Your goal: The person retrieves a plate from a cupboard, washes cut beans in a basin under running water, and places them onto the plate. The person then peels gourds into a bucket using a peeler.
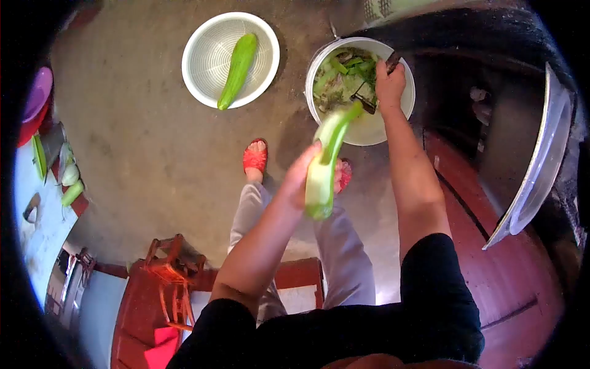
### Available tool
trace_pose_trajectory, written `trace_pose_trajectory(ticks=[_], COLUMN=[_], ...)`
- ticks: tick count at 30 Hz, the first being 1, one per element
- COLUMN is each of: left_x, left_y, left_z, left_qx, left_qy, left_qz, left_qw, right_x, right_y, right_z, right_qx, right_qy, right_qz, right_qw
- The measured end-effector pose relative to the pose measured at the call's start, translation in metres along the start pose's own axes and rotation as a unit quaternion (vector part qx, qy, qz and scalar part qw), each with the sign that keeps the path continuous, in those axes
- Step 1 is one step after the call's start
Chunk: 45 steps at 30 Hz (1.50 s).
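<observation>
My left hand is wrapped round a long green gourd. Pale flesh shows along part of it where the skin is off, and its far end is blurred. My right hand grips a dark-handled peeler, whose head is close to the gourd's far end; whether they touch I cannot tell. Both are over a white bucket holding green peelings. To the left, an unpeeled green gourd rests in a white colander, one end lying over the rim.
Red slippers are on my feet, just below the bucket. A small wooden stool stands at lower left. Vegetables lie by a table edge at far left. A large pale lid-like disc stands at right.
</observation>
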<state>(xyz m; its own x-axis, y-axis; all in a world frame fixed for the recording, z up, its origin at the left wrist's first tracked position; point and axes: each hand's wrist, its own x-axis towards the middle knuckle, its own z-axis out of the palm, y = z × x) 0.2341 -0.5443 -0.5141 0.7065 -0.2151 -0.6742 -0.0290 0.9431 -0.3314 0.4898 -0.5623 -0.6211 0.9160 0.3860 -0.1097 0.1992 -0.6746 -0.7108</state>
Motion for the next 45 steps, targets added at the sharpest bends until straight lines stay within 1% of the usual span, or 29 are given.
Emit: trace_pose_trajectory(ticks=[2,3,4,5,7,9,11,12,13,14,16,18,19,20,21,23,25,27,33,35,36,37,38,39,41,42,43,44,45], left_x=[0.018,0.023,0.026,0.029,0.041,0.045,0.051,0.055,0.058,0.059,0.057,0.049,0.047,0.046,0.046,0.037,0.034,0.034,0.018,0.010,0.006,0.002,-0.001,-0.003,-0.005,-0.005,-0.004,-0.001,0.003], left_y=[0.006,0.009,0.013,0.016,0.021,0.024,0.027,0.026,0.024,0.022,0.018,0.019,0.018,0.016,0.013,0.010,0.008,0.001,-0.009,-0.012,-0.013,-0.014,-0.015,-0.015,-0.012,-0.011,-0.009,-0.007,-0.004], left_z=[0.000,0.002,0.002,0.002,-0.005,0.000,0.003,0.003,0.004,0.003,0.000,0.000,-0.001,-0.002,0.005,0.010,0.008,0.006,0.005,0.009,0.012,0.014,0.013,0.013,0.009,0.004,0.000,-0.003,-0.005], left_qx=[0.027,-0.003,-0.005,0.026,0.089,0.114,0.140,0.113,0.087,0.088,0.060,0.035,0.045,0.054,0.043,0.069,0.063,-0.010,-0.051,-0.052,-0.045,-0.037,-0.038,-0.031,-0.022,0.012,0.046,0.046,0.098], left_qy=[0.045,0.058,0.056,0.064,0.055,0.063,0.070,0.073,0.075,0.074,-0.015,-0.023,-0.029,-0.034,0.012,0.032,0.041,-0.072,-0.117,-0.123,-0.124,-0.126,-0.125,-0.114,-0.103,-0.067,-0.032,-0.032,0.045], left_qz=[0.086,0.075,0.079,0.094,0.114,0.132,0.152,0.147,0.140,0.138,0.100,0.068,0.072,0.075,0.105,0.055,0.024,0.027,0.006,0.013,0.020,0.028,0.028,0.027,0.026,0.036,0.047,0.048,0.070], left_qw=[0.995,0.995,0.995,0.993,0.988,0.983,0.976,0.980,0.983,0.984,0.993,0.997,0.996,0.995,0.993,0.996,0.997,0.997,0.992,0.991,0.991,0.991,0.991,0.993,0.994,0.997,0.997,0.997,0.992], right_x=[0.002,-0.001,-0.005,-0.015,-0.042,-0.080,-0.109,-0.119,-0.127,-0.130,-0.133,-0.134,-0.132,-0.124,-0.112,-0.100,-0.088,-0.074,-0.045,-0.041,-0.039,-0.033,-0.027,-0.017,-0.001,-0.002,-0.001,-0.002,-0.005], right_y=[0.035,0.043,0.051,0.033,0.013,-0.045,-0.074,-0.092,-0.098,-0.100,-0.086,-0.083,-0.070,-0.057,-0.051,-0.047,-0.035,-0.023,-0.007,-0.014,-0.011,-0.004,0.004,0.021,0.039,0.037,0.035,0.023,0.011], right_z=[0.004,0.002,0.001,-0.014,-0.027,-0.047,-0.057,-0.061,-0.063,-0.064,-0.056,-0.050,-0.040,-0.033,-0.028,-0.023,-0.013,-0.007,0.002,-0.001,-0.001,0.000,0.002,0.004,0.007,0.006,0.001,-0.007,-0.014], right_qx=[-0.050,0.096,0.234,0.324,0.298,0.328,0.326,0.313,0.300,0.286,0.295,0.292,0.265,0.264,0.224,0.175,0.181,0.187,0.172,0.254,0.254,0.256,0.258,0.258,0.163,0.164,0.126,0.086,0.056], right_qy=[0.017,0.021,0.021,-0.037,-0.105,-0.178,-0.174,-0.135,-0.133,-0.132,-0.141,-0.158,-0.128,-0.127,-0.086,-0.014,0.005,0.025,0.039,-0.008,-0.008,-0.033,-0.057,-0.057,0.009,0.008,0.016,0.024,-0.002], right_qz=[-0.025,0.187,0.389,0.432,0.493,0.398,0.339,0.319,0.278,0.237,0.227,0.202,0.155,0.157,0.108,0.066,0.048,0.030,0.013,0.076,0.077,0.116,0.154,0.155,0.099,0.100,0.044,-0.012,-0.017], right_qw=[0.998,0.978,0.891,0.841,0.811,0.838,0.865,0.884,0.903,0.919,0.917,0.922,0.943,0.943,0.965,0.982,0.982,0.982,0.984,0.964,0.964,0.959,0.952,0.952,0.982,0.981,0.991,0.996,0.998])
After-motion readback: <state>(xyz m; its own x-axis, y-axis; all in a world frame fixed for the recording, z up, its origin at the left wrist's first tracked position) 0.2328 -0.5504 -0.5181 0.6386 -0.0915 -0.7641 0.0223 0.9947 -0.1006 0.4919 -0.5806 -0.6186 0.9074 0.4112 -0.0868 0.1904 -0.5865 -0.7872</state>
